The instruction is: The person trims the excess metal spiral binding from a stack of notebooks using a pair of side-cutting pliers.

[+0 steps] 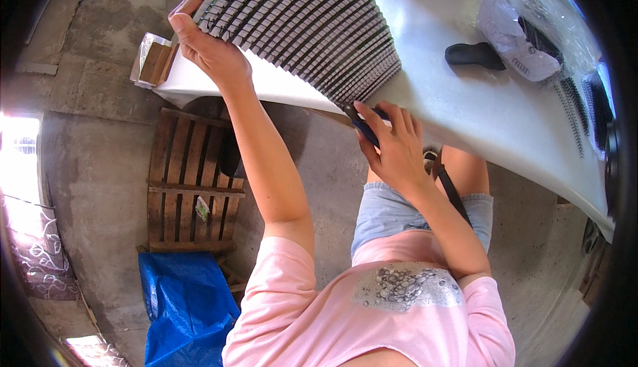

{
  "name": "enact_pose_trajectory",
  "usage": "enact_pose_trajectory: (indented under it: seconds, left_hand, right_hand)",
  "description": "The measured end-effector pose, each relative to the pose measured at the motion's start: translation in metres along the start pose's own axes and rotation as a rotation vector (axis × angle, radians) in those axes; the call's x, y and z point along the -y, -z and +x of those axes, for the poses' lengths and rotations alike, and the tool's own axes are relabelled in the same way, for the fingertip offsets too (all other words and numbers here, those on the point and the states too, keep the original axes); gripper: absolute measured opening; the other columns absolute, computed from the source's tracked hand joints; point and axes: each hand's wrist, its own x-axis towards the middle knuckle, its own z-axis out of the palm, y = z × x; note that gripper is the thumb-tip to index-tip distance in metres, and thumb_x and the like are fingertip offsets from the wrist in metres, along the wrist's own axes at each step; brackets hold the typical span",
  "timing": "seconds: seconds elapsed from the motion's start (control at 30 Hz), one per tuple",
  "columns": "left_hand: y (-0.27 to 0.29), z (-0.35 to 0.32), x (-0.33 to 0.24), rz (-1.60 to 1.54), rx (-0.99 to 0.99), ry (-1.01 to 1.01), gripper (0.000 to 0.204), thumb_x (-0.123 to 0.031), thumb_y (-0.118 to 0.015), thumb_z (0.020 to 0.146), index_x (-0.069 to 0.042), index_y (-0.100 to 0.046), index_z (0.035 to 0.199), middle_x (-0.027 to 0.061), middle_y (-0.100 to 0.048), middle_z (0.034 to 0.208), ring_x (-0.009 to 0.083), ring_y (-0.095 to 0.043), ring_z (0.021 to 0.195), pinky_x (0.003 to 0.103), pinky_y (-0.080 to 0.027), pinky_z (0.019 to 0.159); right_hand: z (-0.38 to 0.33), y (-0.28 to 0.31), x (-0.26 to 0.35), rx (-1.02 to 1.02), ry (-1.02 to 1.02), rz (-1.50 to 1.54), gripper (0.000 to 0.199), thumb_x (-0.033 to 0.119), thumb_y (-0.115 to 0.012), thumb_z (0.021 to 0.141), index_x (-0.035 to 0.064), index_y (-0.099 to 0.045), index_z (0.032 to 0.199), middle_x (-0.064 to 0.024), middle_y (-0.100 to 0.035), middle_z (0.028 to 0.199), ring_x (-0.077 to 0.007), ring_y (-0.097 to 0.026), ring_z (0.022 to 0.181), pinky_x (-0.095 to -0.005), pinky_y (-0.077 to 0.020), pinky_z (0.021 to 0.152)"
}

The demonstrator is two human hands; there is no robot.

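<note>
We have a ribbed panel (299, 28) of white and black rows at 12 o'clock in our view, slanting over the near edge of the white table (425, 94). At its 8 o'clock side our left hand (214, 58) supports the edge, thumb pointing up along the outside; the other fingers are partly hidden, so we cannot tell how tightly they close. At the panel's 5 o'clock corner our right hand (395, 142) curls round a dark blue-handled tool (367, 133), thumb and fingers closed on the handles, its tip at the corner. From the panel, a black piece (475, 55) and clear plastic wrap (561, 18) lie toward 3 o'clock; a wooden pallet (189, 181) stands toward 7.
</note>
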Motion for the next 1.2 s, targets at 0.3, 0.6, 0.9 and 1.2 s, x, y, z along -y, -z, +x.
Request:
enact_pose_trajectory:
  seconds: [0.3, 0.6, 0.9, 1.2]
  left_hand:
    - [0.001, 0.001, 0.003, -0.022, 0.004, -0.005, 0.068, -0.059, -0.027, 0.093, 0.0, -0.057, 0.106, 0.0169, -0.065, 0.097, 0.0232, -0.068, 0.086, 0.034, -0.061, 0.074]
    - [0.003, 0.0, 0.004, -0.014, -0.011, 0.003, 0.068, -0.06, -0.029, 0.093, 0.001, -0.058, 0.106, 0.0163, -0.065, 0.095, 0.0227, -0.068, 0.084, 0.033, -0.061, 0.073]
    - [0.002, 0.001, 0.002, -0.029, 0.002, 0.01, 0.065, -0.058, -0.029, 0.093, 0.0, -0.057, 0.106, 0.0168, -0.065, 0.096, 0.0233, -0.068, 0.085, 0.032, -0.061, 0.072]
    - [0.001, 0.003, 0.003, -0.063, 0.007, 0.029, 0.068, -0.06, -0.032, 0.092, 0.002, -0.056, 0.106, 0.0179, -0.064, 0.097, 0.0231, -0.068, 0.086, 0.035, -0.061, 0.074]
  right_hand:
    - [0.009, -0.001, -0.004, 0.167, -0.153, 0.316, 0.037, 0.024, -0.061, 0.084, 0.0183, -0.056, 0.121, -0.0099, -0.057, 0.096, -0.0276, -0.06, 0.079, -0.0362, -0.047, 0.065]
    - [-0.003, 0.009, 0.002, 0.053, -0.063, 0.016, 0.043, 0.022, -0.064, 0.079, 0.0181, -0.054, 0.121, -0.0092, -0.054, 0.105, -0.0274, -0.055, 0.096, -0.0441, -0.0408, 0.081]
    - [0.0, 0.005, 0.001, 0.04, 0.02, -0.122, 0.044, 0.022, -0.065, 0.078, 0.0202, -0.055, 0.121, -0.0079, -0.053, 0.106, -0.025, -0.054, 0.097, -0.0447, -0.0394, 0.081]
    - [-0.002, -0.003, -0.004, 0.187, -0.285, 0.379, 0.036, 0.025, -0.064, 0.081, 0.0163, -0.059, 0.117, -0.0094, -0.06, 0.093, -0.0272, -0.06, 0.081, -0.037, -0.0463, 0.069]
